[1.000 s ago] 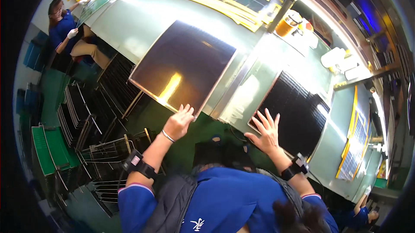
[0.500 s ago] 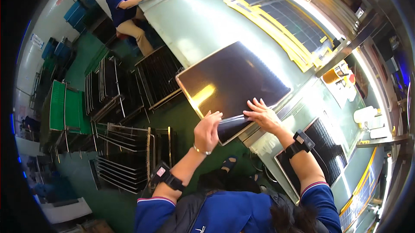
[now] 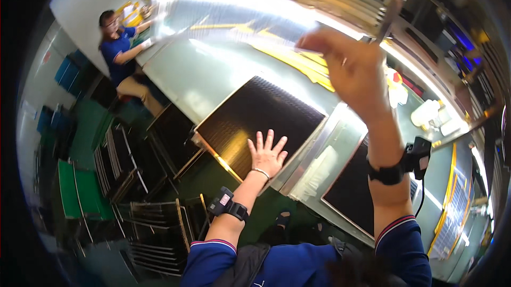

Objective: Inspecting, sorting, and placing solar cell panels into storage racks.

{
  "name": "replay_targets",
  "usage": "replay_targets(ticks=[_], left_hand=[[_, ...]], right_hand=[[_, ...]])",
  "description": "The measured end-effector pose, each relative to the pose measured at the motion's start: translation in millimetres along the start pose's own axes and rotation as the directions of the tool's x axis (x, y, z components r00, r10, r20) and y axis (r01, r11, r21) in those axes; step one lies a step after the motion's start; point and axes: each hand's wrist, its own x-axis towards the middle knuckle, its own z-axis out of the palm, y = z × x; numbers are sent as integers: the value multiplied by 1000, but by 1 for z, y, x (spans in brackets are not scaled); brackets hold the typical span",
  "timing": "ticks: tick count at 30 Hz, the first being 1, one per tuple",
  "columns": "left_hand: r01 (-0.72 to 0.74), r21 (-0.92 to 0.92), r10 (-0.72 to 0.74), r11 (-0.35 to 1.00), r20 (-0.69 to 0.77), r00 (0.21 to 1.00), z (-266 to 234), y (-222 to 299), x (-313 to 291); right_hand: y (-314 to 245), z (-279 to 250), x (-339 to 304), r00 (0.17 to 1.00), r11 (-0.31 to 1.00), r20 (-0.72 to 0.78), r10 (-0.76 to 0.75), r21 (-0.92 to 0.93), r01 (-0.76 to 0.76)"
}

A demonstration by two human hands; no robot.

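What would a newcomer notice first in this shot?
Probably the right hand, large and blurred right of centre, which seems to hold a clear film whose bright streaks cross the top. Next, the left hand, fingers spread over the near part of a dark panel mid-view.

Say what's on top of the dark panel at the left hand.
The left hand lies spread on the dark panel, beside a yellow reflection; the surface beneath that hand is hidden.
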Motion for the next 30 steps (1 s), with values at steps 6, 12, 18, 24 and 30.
replay_targets(ticks=[6,12,18,24,30], left_hand=[[38,-586,-213,809,-232,949,-8,-9,9],[825,-287,271,-487,848,455,-91,30,-104],[884,-444,168,148,892,420,-56,40,-101],[759,-453,339,467,885,319,-72,40,-73],[254,-859,416,445,449,791,-38,118,-33]], right_hand=[[-55,-9,-211,956,936,152,249,-289,-198],[-132,-15,-405,782,823,272,561,-284,-492],[-176,-73,-439,478,350,-236,846,-430,-832],[-193,-142,-515,-561,-546,307,769,771,-327],[-118,-198,-499,-257,-179,-145,956,408,-895]])
